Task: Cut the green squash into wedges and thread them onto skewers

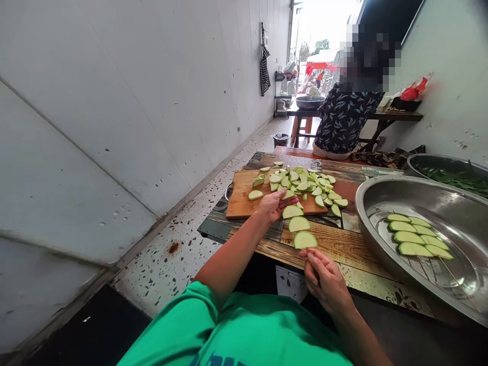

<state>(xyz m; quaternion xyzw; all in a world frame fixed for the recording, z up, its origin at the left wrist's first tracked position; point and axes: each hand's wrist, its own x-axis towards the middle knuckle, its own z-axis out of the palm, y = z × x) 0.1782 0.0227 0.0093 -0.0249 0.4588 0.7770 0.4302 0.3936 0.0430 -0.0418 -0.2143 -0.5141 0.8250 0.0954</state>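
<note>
My right hand is closed, pinching the near end of a skewer, most of which is hidden. Three half-round zucchini slices sit in a row along it, pale inside with green rind. At the far end of that row, my left hand holds a single zucchini slice between thumb and fingers. Just beyond it lies a wooden cutting board, bearing a heap of cut zucchini. Some pieces have spilled over the board's right edge onto the table.
A large steel basin at right holds skewered zucchini slices. Behind it stands another basin with green vegetables. The patterned wooden table carries the board. Ahead, a person sits facing away; a white wall runs along the left.
</note>
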